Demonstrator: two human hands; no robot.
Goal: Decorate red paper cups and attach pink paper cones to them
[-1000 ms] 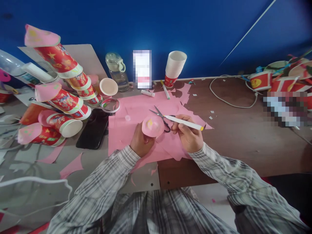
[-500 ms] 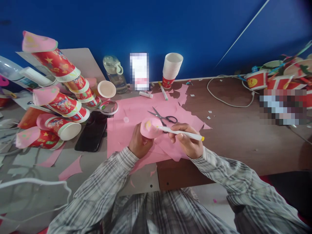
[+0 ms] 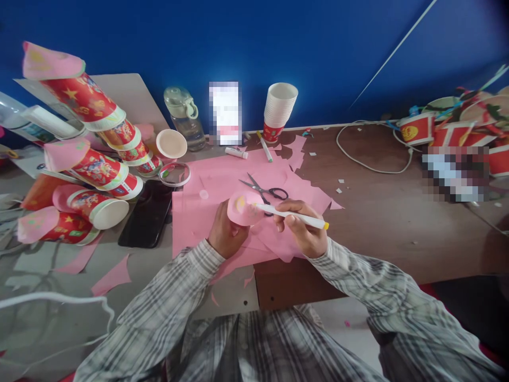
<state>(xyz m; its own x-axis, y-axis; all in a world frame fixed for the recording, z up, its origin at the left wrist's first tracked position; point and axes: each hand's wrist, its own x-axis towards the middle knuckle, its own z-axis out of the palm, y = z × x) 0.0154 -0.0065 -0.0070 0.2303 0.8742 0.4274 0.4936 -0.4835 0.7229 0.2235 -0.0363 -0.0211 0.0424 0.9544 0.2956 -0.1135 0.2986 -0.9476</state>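
Note:
My left hand (image 3: 226,233) is closed on a pink paper cone (image 3: 242,213) with yellow and green marks on it. Between the fingers of my right hand (image 3: 304,228) is a white marker pen (image 3: 296,215) with a yellow end. Its tip meets the right side of the cone. Just behind the hands, black-handled scissors (image 3: 262,189) lie partly open on pink paper sheets (image 3: 202,231). Whether a cup sits under the cone is hidden by my left hand.
Red paper cups with pink tops (image 3: 81,103) stand stacked at left, beside a dark phone (image 3: 145,220). A clear bottle (image 3: 185,119), a lit screen (image 3: 225,114) and nested white cups (image 3: 280,106) line the blue wall. A white cable (image 3: 369,168) and red cups (image 3: 417,130) lie right.
The whole view has shifted slightly. Both hands keep their holds, and the marker tip stays at the cone's right side with little movement.

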